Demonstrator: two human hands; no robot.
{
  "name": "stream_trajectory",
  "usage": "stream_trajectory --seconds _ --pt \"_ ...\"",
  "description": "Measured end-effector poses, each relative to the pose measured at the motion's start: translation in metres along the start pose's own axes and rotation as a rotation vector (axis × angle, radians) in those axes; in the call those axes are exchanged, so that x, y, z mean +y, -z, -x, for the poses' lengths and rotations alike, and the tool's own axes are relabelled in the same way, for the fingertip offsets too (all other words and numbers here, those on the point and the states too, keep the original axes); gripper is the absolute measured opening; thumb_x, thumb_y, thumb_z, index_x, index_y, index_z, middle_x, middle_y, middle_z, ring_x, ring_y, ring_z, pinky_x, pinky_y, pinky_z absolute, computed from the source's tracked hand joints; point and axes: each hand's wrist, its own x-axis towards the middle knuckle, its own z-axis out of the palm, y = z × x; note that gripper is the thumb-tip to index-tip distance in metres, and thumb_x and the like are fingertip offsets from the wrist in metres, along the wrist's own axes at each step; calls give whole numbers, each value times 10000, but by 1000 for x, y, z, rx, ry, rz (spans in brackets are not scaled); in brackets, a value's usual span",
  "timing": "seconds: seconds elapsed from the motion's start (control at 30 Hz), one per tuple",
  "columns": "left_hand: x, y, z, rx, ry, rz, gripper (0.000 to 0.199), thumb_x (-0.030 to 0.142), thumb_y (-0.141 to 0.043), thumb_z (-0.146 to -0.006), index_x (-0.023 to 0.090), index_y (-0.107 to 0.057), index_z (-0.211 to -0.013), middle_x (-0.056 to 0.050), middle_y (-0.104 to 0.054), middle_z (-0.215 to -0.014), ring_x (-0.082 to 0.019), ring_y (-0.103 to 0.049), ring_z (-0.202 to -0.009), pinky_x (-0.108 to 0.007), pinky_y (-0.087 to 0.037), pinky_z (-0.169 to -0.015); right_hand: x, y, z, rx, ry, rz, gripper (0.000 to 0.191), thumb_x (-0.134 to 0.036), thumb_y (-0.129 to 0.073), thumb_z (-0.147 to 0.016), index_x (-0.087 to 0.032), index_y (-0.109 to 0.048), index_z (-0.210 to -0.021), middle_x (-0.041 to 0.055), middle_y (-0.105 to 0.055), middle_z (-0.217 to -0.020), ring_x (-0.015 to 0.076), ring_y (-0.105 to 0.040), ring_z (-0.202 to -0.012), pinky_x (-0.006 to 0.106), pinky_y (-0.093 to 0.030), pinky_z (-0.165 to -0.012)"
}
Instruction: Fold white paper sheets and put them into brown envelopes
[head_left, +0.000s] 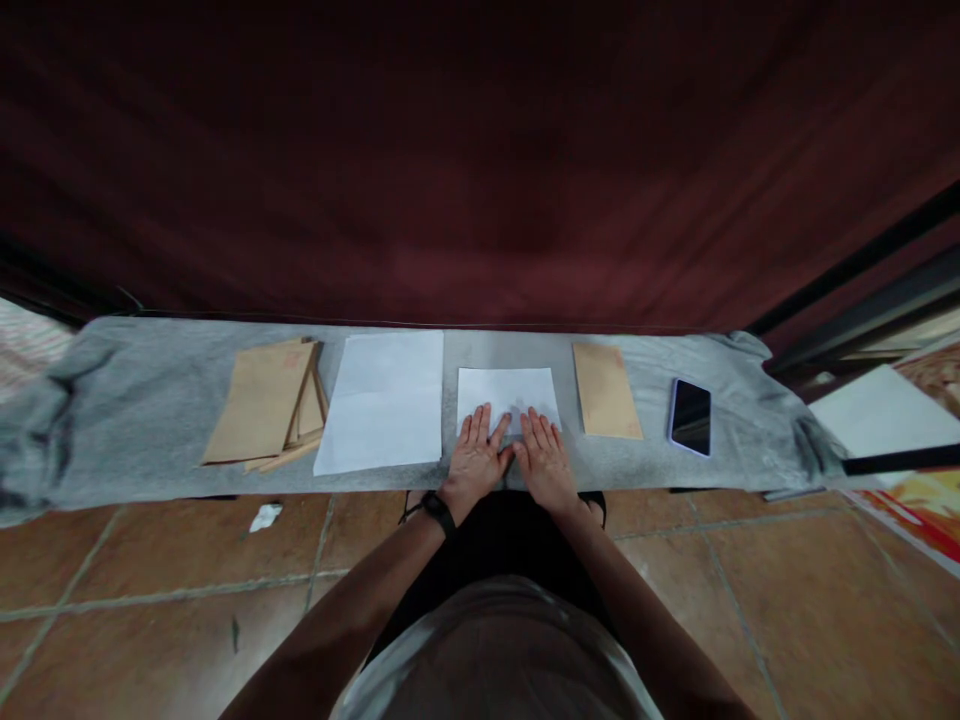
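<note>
A small white sheet of paper (504,387), seemingly folded, lies right in front of me. Both hands press on its near edge. My left hand (478,455) rests flat with fingers stretched out, a dark band on its wrist. Beside it my right hand (546,462) lies flat too, the thumbs nearly touching. To the left is a stack of larger white paper (386,400). Further left sits a loose pile of brown envelopes (259,400). A single brown envelope (607,392) lies right of my right hand.
Grey cloth (150,410) covers the narrow bench. A phone (691,416) with a pale purple case lies toward its right end. Dark red fabric (480,200) hangs behind the bench. On the tiled floor (187,560) is a crumpled white scrap (265,517).
</note>
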Motion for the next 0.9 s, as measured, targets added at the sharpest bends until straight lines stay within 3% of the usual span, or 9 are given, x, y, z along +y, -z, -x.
stream_trajectory --seconds 0.13,0.33,0.6,0.9 --pt "-2 0 1 6 -14 -10 640 359 -524 -970 204 -346 -1566 -167 -222 -1659 -323 -223 -1531 -513 -244 -1231 -6 -9 -9 -36 10 16 508 -337 -367 -1062 -161 -411 -1537 106 -407 -1594 252 -359 -1477 450 -275 -1211" --pt "0 -4 2 56 17 -10 642 424 -502 -982 209 -341 -1566 -169 -248 -1652 -320 -236 -1527 -523 -276 -1215 8 -17 2 49 -59 81 552 -398 -411 -1054 -160 -384 -1551 146 -384 -1599 270 -385 -1463 458 -292 -1197" --pt "2 -12 9 124 158 -2 799 521 -478 -971 33 -262 -1566 -257 -275 -1615 -350 -231 -1525 -548 -269 -1218 18 -20 10 113 -146 88 626 -425 -379 -1055 -84 -307 -1574 201 -411 -1570 296 -394 -1453 485 -312 -1182" --pt "2 -10 16 210 226 20 756 460 -420 -1007 -13 -226 -1563 -293 -296 -1595 -371 -273 -1508 -562 -312 -1200 16 -22 10 121 -202 88 656 -446 -358 -1053 -40 -306 -1566 227 -417 -1559 320 -411 -1440 497 -321 -1173"
